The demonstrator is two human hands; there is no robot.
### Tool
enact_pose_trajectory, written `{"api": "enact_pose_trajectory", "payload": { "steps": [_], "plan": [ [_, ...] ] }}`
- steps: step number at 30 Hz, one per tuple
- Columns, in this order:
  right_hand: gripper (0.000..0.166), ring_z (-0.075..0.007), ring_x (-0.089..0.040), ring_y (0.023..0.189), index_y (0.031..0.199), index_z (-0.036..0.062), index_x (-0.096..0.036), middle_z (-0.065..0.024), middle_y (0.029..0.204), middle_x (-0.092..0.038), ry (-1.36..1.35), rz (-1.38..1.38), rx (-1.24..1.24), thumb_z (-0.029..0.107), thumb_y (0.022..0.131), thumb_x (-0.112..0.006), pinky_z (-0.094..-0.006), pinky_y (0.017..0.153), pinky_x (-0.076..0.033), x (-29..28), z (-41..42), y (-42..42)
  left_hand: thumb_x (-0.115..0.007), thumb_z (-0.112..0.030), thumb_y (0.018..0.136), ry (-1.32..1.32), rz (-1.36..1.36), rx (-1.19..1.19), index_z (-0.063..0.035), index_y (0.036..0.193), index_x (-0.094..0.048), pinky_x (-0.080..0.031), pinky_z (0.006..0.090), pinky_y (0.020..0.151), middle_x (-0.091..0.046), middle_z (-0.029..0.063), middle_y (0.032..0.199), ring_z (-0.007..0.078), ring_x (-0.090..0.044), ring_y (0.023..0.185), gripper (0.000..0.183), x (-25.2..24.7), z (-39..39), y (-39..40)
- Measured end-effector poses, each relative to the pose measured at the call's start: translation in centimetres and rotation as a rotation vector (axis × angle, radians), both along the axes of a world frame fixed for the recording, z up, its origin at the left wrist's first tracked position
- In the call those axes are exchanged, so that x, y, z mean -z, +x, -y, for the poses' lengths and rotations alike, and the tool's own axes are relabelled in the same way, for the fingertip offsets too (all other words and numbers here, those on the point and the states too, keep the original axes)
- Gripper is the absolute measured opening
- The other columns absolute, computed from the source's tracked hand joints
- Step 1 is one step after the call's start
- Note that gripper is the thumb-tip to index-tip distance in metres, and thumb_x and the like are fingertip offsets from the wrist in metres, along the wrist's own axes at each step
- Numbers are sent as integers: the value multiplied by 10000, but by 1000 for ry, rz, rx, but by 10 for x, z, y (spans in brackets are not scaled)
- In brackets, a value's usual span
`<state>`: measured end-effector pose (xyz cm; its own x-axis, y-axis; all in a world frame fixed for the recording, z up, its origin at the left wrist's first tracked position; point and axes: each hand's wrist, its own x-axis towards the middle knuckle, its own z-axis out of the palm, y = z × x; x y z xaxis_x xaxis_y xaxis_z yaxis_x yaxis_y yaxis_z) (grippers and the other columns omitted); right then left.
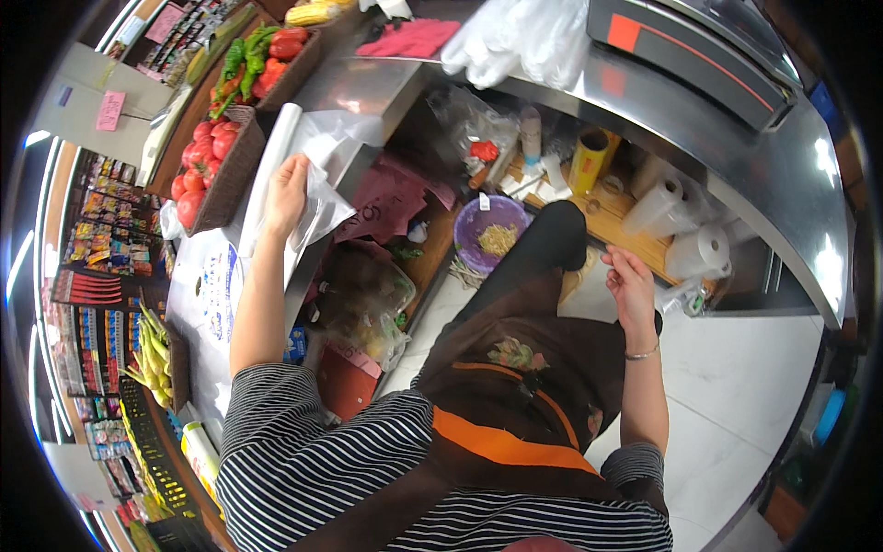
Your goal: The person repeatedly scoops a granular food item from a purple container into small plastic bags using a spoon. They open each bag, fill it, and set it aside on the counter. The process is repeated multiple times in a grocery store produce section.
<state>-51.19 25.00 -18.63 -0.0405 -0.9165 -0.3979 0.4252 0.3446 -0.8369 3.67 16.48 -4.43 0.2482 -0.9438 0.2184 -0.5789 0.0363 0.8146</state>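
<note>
My left hand (pixel 288 193) is at the counter on the left, its fingers closed on a thin clear plastic bag (pixel 321 214). Beside that hand lies a white roll of plastic bags (pixel 276 152), and loose film spreads over the metal counter edge. My right hand (pixel 629 286) hangs in the air above the floor, fingers loosely bent, with nothing visible in it. Nearest to it are clear plastic rolls (pixel 698 250) on a low wooden shelf (pixel 614 221). Below and between my hands, a purple basin (pixel 469 224) holds pale sprouts (pixel 498 240).
Baskets of tomatoes (pixel 207 155) and peppers (pixel 252 65) line the far counter edge. White plastic bags (pixel 521 38) hang over the front counter beside a dark machine (pixel 690 58). A yellow cylinder (pixel 590 162) stands on the shelf. Pink paper signs (pixel 386 196) lie under the counter.
</note>
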Motion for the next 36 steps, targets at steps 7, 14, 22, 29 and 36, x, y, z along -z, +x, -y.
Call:
{"api": "enact_pose_trajectory", "payload": {
  "steps": [7, 14, 22, 29, 36],
  "plan": [
    [226, -36, -533, 691, 1134, 39, -634, -16, 929, -679, -15, 33, -45, 174, 954, -613, -181, 634, -447, -6, 3, 2, -526, -408, 994, -154, -352, -235, -58, 1217, -611, -477, 244, 836, -646, 0, 1065, 96, -590, 956, 424, -87, 33, 113],
    [243, -34, -543, 700, 1136, 28, -638, -44, 941, -693, -68, 40, -144, 203, 978, -575, -183, 643, -455, -29, 9, 27, -550, -365, 976, -125, -473, 47, -26, 1233, -568, -573, 319, 794, -660, 132, 1122, 186, -666, 950, 426, -221, -13, 1],
    [610, -203, -581, 1112, 1385, 8, -400, -161, 1297, -566, -505, 526, -492, 446, 979, -522, -327, 866, -534, -131, -11, 81, -534, -218, 1001, 247, -118, 662, -19, 1134, -615, -486, 311, 866, -653, 59, 1016, 134, -600, 945, 253, -119, -107, -223],
    [371, -208, -671, 947, 1245, -9, -542, -153, 1154, -657, -257, 201, -349, 251, 982, -573, -323, 814, -551, -104, -11, 60, -602, -171, 920, 131, 145, 1077, -13, 1154, -586, -509, 431, 833, -637, 216, 1045, 402, -619, 941, 283, -74, -110, -280],
    [394, -239, -684, 896, 1243, -18, -547, -187, 1143, -648, -230, 228, -250, 255, 965, -600, -310, 706, -567, -98, -19, 55, -619, -45, 859, -313, 714, 588, -117, 1304, -557, -475, 417, 920, -593, 129, 1232, 350, -572, 1092, 455, -61, 34, -190]
  ]
}}
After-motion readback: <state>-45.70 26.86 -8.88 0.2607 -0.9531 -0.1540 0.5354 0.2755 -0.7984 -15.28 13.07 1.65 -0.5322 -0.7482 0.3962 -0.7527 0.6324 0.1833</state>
